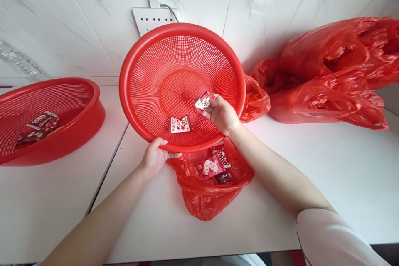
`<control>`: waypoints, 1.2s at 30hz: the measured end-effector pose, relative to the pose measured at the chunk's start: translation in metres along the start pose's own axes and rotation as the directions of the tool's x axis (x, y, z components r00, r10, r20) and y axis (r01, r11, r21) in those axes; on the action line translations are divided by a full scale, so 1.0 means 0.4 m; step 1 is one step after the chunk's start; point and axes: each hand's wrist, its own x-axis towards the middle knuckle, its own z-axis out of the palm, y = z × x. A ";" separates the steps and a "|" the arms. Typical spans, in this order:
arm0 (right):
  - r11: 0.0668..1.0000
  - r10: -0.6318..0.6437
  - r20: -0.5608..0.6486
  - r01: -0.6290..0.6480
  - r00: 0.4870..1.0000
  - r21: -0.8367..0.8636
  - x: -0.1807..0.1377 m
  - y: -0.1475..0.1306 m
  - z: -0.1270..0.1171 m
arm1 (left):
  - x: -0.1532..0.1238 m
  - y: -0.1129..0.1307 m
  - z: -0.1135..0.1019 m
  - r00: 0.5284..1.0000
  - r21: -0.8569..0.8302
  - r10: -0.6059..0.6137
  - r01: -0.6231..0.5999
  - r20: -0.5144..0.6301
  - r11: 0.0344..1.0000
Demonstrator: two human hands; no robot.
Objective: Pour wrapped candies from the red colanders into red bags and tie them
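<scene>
My left hand point(155, 157) grips the near rim of a red perforated plastic basket point(149, 70), which is tilted up towards me above the white counter. My right hand point(220, 113) is inside the basket, fingers pinched on a small red-and-white wrapped candy point(204, 100). Another wrapped candy point(180, 124) lies on the basket's mesh near the lower rim. Just below the basket, an open red plastic bag point(202, 195) on the counter holds several more wrapped candies point(213, 167).
A second red basket point(77, 120) with a few candy packets point(40, 125) stands at the left. Bulky red plastic bags point(330, 75) lie against the marble wall at the right. A wall power strip point(152, 18) sits behind the basket. The counter's front edge is close.
</scene>
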 end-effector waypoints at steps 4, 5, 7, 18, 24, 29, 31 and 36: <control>1.000 -0.021 -0.030 0.020 0.999 -0.007 0.008 0.004 -0.010 | -0.001 0.005 0.005 1.000 0.014 0.019 -0.019 0.004 1.000; 0.999 -0.014 -0.035 0.012 0.999 -0.045 0.009 0.006 -0.011 | -0.001 0.006 0.006 1.000 0.018 0.019 -0.019 0.004 1.000; 0.993 -0.017 -0.050 0.011 0.999 -0.115 0.008 0.009 -0.012 | 0.000 0.006 0.006 1.000 0.020 0.018 -0.018 0.003 1.000; 0.448 0.095 0.496 0.408 0.863 -0.795 -0.049 -0.017 0.008 | 0.000 -0.001 0.002 0.999 0.050 0.013 -0.015 0.045 0.999; 0.314 0.172 0.578 0.512 0.798 -0.799 -0.057 0.070 0.016 | -0.010 -0.013 0.012 0.996 0.066 -0.005 0.000 0.088 0.998; 0.401 0.211 0.618 0.510 0.757 -0.761 -0.063 0.063 0.020 | -0.015 -0.011 0.019 0.999 0.066 -0.023 0.020 0.047 0.998; 0.457 0.183 0.640 0.511 0.747 -0.728 -0.059 0.050 0.019 | -0.015 -0.007 0.018 0.998 0.042 -0.023 0.021 0.054 0.999; 0.757 0.182 0.495 0.200 0.850 -0.622 -0.032 0.049 0.003 | -0.008 -0.006 0.008 0.998 0.014 -0.027 0.027 0.059 1.000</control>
